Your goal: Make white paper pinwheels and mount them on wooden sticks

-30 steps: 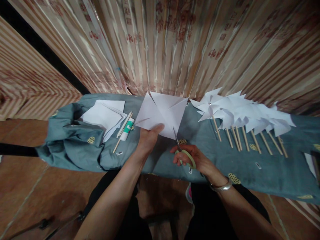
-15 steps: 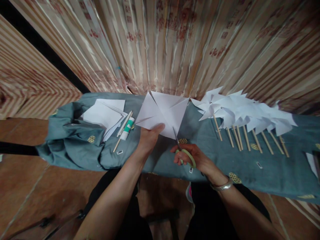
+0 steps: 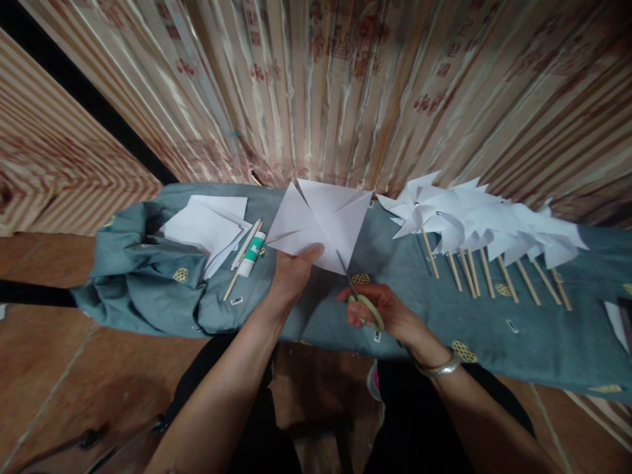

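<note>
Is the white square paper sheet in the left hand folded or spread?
Spread: the white square paper sheet shows four corners pointing outward, with slits at three; the left hand holds its near edge.

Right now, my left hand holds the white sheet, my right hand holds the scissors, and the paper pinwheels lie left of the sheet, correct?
Not quite: in the head view, the paper pinwheels lie right of the white sheet. Your left hand does hold the sheet, and your right hand the scissors.
</note>
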Motion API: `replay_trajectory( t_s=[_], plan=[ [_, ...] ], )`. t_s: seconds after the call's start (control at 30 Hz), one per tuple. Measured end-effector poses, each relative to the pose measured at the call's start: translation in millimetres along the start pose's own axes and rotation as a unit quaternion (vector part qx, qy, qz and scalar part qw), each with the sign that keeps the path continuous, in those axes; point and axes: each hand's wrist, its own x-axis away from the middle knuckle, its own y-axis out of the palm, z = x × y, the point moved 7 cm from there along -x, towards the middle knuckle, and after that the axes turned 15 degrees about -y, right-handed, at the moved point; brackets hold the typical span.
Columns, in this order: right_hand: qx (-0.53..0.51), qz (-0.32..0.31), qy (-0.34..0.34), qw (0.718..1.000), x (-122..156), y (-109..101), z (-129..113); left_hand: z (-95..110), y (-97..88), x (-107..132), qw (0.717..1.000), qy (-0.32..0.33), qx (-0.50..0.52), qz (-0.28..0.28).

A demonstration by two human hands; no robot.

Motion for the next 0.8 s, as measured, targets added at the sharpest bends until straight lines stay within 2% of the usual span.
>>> replay_trajectory(
  t_s=[0.4, 0.6, 0.8],
  plan=[
    [-0.011, 0.017, 0.022, 1.000, -0.9, -2.3, 7.3, 6.7, -1.4, 0.9, 0.999, 0.031, 0.006, 0.003],
    [-0.012, 0.012, -0.004, 1.000, -0.9, -1.0, 1.6, -2.1, 2.1, 2.4, 1.000, -0.008, 0.005, -0.011],
    [-0.006, 0.011, 0.000, 1.000, -0.4, -1.9, 1.2, -2.0, 1.9, 4.5, 1.000, -0.006, -0.007, -0.008]
  ],
)
